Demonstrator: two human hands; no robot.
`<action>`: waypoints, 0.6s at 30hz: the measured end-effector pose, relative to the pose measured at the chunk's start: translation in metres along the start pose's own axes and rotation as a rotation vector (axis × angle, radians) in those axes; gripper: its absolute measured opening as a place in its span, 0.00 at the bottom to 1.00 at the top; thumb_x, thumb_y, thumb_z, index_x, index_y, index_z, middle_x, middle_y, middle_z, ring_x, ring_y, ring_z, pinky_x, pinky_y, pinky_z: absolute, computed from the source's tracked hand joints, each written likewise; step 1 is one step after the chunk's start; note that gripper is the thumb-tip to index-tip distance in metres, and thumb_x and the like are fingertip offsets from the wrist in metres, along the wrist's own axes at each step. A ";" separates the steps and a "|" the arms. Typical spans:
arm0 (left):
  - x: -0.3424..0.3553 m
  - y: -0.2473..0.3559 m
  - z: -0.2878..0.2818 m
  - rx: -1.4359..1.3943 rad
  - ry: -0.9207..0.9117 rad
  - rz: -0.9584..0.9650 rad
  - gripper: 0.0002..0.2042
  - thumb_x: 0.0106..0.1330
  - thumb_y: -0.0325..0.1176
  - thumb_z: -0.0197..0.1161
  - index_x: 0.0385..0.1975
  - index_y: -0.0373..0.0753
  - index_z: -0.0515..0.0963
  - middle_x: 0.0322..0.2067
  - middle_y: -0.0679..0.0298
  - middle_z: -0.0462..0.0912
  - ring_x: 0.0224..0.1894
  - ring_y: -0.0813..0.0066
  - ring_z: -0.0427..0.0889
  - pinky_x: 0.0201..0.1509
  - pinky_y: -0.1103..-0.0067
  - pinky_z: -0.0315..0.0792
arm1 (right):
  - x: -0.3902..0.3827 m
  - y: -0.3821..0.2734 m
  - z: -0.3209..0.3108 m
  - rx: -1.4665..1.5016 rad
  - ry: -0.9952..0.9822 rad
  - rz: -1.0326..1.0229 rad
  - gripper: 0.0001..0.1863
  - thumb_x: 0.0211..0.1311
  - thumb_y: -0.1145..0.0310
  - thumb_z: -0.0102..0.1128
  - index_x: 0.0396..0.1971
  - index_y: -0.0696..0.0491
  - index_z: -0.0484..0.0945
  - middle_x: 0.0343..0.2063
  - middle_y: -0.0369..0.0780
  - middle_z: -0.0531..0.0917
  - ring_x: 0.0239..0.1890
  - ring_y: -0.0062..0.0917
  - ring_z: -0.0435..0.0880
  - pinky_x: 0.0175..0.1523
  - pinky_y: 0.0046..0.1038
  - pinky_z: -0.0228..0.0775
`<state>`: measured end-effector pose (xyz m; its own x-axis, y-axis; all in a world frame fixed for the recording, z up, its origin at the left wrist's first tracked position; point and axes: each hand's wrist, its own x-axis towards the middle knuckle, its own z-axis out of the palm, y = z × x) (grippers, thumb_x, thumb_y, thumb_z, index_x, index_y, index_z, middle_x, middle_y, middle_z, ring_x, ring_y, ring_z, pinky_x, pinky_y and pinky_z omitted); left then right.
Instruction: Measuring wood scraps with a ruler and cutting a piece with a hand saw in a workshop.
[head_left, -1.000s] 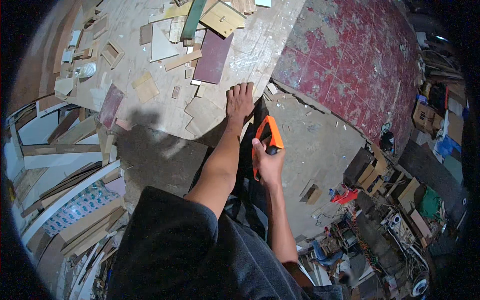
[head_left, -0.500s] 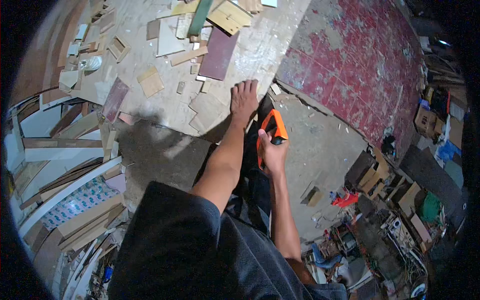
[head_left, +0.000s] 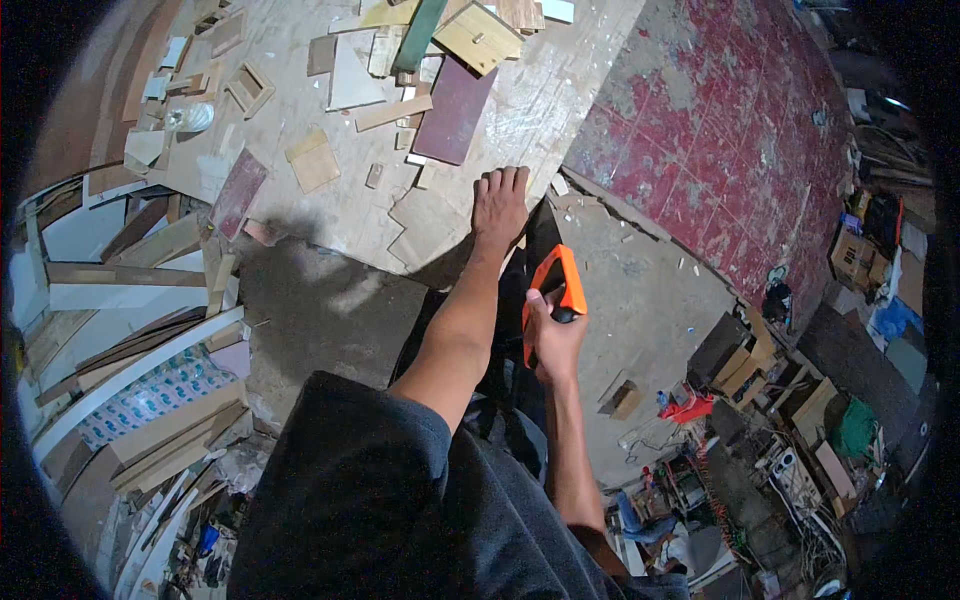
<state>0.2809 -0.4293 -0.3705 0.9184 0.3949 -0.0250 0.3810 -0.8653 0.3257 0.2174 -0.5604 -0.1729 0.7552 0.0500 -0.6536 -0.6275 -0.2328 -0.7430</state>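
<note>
My right hand is wrapped round the orange and black handle of a handsaw. The saw's dark blade points away from me, up to the corner of the wooden worktable. On that corner, just left of the blade, my left hand lies palm down with its fingers stretched forward. Whatever is under the palm is mostly hidden; a pale wood edge shows beside the wrist. A thin jagged-edged sheet lies left of this hand, and a maroon board lies beyond it.
Wood offcuts, a green strip and a clear jar lie on the worktable. Stacked boards stand at the left. Worn red flooring spreads at the far right. Cardboard boxes, a red cloth and clutter fill the lower right.
My right hand has drawn the saw back toward me a little. My left hand stays on the table corner. The whole view has shifted slightly.
</note>
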 end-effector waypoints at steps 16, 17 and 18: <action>0.000 -0.005 -0.004 -0.008 0.102 0.028 0.16 0.60 0.32 0.56 0.49 0.45 0.73 0.40 0.63 0.73 0.45 0.64 0.72 0.47 0.67 0.65 | 0.014 0.008 0.036 -0.141 0.007 -0.039 0.15 0.60 0.67 0.71 0.23 0.55 0.72 0.19 0.29 0.72 0.22 0.13 0.67 0.27 0.21 0.60; 0.001 -0.005 -0.004 -0.006 0.107 0.031 0.16 0.60 0.32 0.56 0.49 0.45 0.73 0.40 0.63 0.73 0.45 0.64 0.72 0.47 0.67 0.65 | 0.018 0.009 0.032 -0.137 0.006 -0.044 0.15 0.60 0.67 0.71 0.23 0.55 0.72 0.19 0.29 0.72 0.22 0.13 0.67 0.27 0.21 0.60; 0.002 -0.005 -0.003 0.015 0.098 0.022 0.17 0.58 0.32 0.58 0.50 0.46 0.73 0.40 0.64 0.73 0.44 0.64 0.72 0.47 0.68 0.65 | 0.023 0.008 0.023 -0.097 0.022 -0.019 0.15 0.60 0.68 0.70 0.22 0.55 0.72 0.18 0.29 0.73 0.21 0.12 0.67 0.27 0.21 0.60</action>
<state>0.2803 -0.4235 -0.3695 0.9121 0.4032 0.0746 0.3628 -0.8784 0.3112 0.2254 -0.5388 -0.1969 0.7713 0.0338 -0.6356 -0.5928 -0.3254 -0.7367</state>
